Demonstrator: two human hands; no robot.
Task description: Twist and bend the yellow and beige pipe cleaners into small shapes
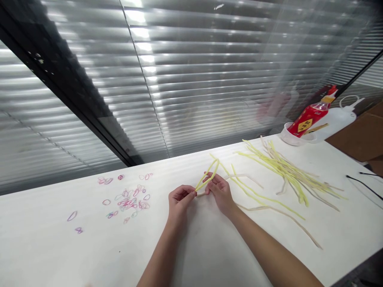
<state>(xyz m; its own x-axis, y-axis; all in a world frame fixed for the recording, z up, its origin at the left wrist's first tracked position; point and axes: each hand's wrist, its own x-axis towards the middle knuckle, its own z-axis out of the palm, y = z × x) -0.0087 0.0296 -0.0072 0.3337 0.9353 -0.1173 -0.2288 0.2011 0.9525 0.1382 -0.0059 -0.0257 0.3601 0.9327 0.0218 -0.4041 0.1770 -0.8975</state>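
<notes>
While both arms reach over the table (60,255), a yellow stem (216,169) is bent into a narrow loop between the hands. The left hand (182,199) sits just left of the loop, thumb and forefinger pinched on its lower end. The right hand (220,193) is just right of the loop, fingers half-curled about its side; whether they pinch it, I cannot tell from here. A beige stem (202,194) shows just below the loop, between the hands. Loose stems (254,195) lie right of the loop, the bundle (287,169) farther right, and small bands (128,202) well to its left. The step in hand looks to be shaping the bend; the next move, I judge, calls for a firm left pinch while the right fingers guide the curve.
</notes>
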